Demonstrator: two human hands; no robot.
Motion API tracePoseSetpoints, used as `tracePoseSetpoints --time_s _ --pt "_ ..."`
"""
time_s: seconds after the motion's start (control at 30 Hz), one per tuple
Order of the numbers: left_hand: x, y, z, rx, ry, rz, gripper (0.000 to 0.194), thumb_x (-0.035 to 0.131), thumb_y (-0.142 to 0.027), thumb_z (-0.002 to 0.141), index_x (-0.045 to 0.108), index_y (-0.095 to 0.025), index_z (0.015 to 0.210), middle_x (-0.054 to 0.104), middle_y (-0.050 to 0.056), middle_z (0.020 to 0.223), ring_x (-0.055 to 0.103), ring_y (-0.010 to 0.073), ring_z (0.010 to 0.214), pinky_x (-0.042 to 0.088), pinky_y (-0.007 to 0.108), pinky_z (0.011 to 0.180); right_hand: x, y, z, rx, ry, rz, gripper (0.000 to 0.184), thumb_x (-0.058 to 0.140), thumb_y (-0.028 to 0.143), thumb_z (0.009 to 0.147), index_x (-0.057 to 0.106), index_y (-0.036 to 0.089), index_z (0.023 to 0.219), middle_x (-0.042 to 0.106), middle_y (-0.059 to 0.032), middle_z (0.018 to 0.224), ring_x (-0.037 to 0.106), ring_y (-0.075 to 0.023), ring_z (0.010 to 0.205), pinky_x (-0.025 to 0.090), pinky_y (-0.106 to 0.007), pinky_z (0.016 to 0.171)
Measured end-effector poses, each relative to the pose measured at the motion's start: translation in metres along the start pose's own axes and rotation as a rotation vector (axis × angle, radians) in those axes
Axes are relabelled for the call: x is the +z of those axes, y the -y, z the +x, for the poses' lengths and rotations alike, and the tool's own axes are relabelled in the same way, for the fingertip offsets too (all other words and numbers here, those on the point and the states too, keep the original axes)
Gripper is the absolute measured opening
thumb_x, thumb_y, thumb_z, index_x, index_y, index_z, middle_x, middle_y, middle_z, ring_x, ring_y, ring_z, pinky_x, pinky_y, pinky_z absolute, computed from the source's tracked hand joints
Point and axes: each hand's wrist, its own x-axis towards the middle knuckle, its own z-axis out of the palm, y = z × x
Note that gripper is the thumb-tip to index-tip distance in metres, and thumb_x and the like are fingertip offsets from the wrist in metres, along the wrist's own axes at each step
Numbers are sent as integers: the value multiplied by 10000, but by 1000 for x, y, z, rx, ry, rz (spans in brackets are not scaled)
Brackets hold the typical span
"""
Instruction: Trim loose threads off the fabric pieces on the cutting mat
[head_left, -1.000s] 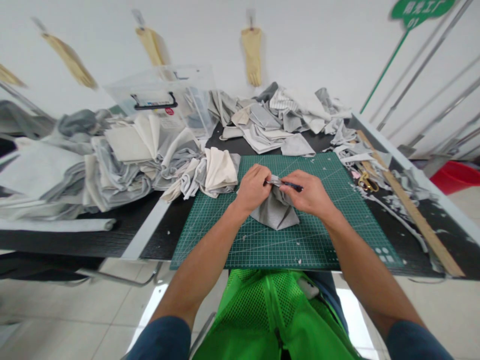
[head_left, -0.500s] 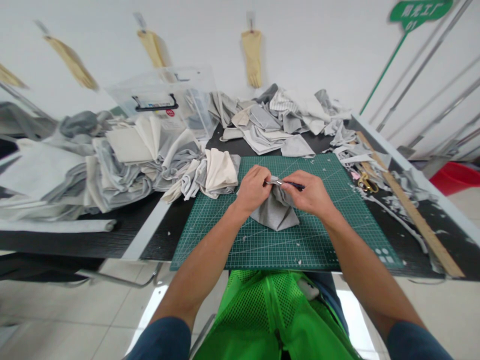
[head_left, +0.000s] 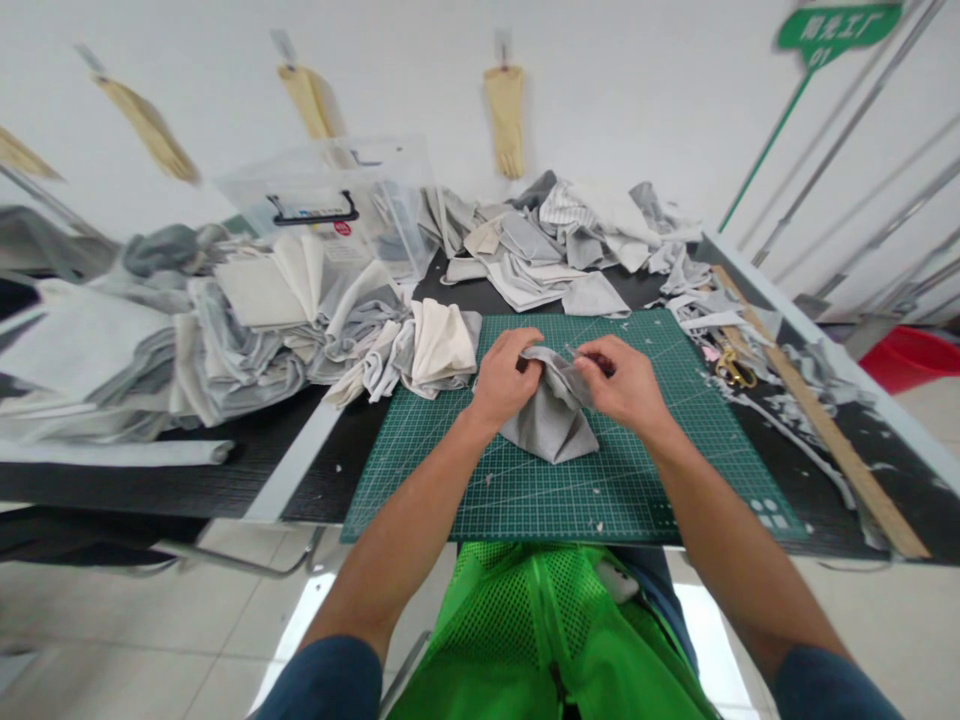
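Observation:
A bunched piece of grey fabric (head_left: 550,418) rests on the green cutting mat (head_left: 562,480). My left hand (head_left: 504,378) is closed, pinching the fabric's upper left edge. My right hand (head_left: 622,385) is closed at the fabric's upper right edge; a thin dark tool shows between its fingers, too small to name. The two hands sit close together above the fabric.
Piles of grey, white and cream fabric (head_left: 300,320) cover the black table to the left and behind. A clear plastic box (head_left: 330,200) stands at the back. Gold scissors (head_left: 731,368) and a long wooden ruler (head_left: 817,410) lie to the right among scraps.
My hands have drawn slightly apart and the fabric's top edge has opened between them. The dark tool in my right hand shows less than before.

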Motion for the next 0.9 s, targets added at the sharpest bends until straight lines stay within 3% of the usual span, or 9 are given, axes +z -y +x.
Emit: tracePoseSetpoints --time_s 0.07,0.17,0.27,0.33,0.47,0.57,0.67,0.8,0.9 --pt "-1 1 1 0 2 -65 323 482 -84 902 655 -196 1151 712 63 1097 652 170 1005 519 328 933 -1 -2 0 86 5 57 176 642 352 906 678 200 989 681 -26 833 596 -162 699 464 -292 653" --pt "-1 2 2 -29 4 -128 319 445 -106 938 693 -190 1120 735 59 1058 673 161 991 526 314 929 -3 0 0 158 89 120 297 708 439 860 644 207 1034 632 12 759 536 -138 630 429 -266 594" --pt "0 0 3 -82 -2 -148 294 461 -120 934 703 -182 1089 745 58 1052 682 159 979 526 297 904 -2 4 0 147 165 87 367 791 445 779 655 218 1034 610 32 734 517 -130 617 425 -264 590" --pt "-1 -2 3 -118 8 -156 267 478 -133 927 705 -181 1060 749 51 1026 683 156 942 524 286 870 0 4 0 111 177 60 293 789 389 777 671 218 985 637 26 762 537 -133 640 437 -271 619" --pt "-4 -7 3 -155 64 -160 134 593 -170 859 694 -187 946 728 13 893 650 142 807 496 260 761 3 1 0 69 23 61 90 692 251 821 716 215 899 683 1 807 590 -151 695 466 -290 664" --pt "-4 -6 2 -165 80 -148 83 680 -202 791 641 -194 864 640 -35 758 562 115 675 439 240 658 3 0 0 -6 -136 81 169 634 179 828 769 231 916 693 -22 865 620 -166 751 498 -306 694" --pt "-3 -3 1 -170 24 -135 130 683 -190 774 553 -197 765 535 -57 693 476 99 625 386 231 614 2 2 0 -91 -181 80 206 631 150 821 794 251 896 662 -31 855 629 -177 781 513 -316 704" --pt "-2 1 1 -148 -33 -154 96 650 -139 780 575 -195 801 565 -43 738 501 108 671 402 232 639 2 5 -1 -132 -95 76 188 646 179 844 792 251 936 651 -45 905 646 -192 840 531 -333 749" --pt "-1 4 0 -142 -19 -178 223 627 -100 794 666 -199 990 659 -22 817 577 122 715 458 245 688 -2 7 0 -142 21 89 275 649 252 886 743 236 1143 676 -68 1020 652 -214 924 543 -368 831"
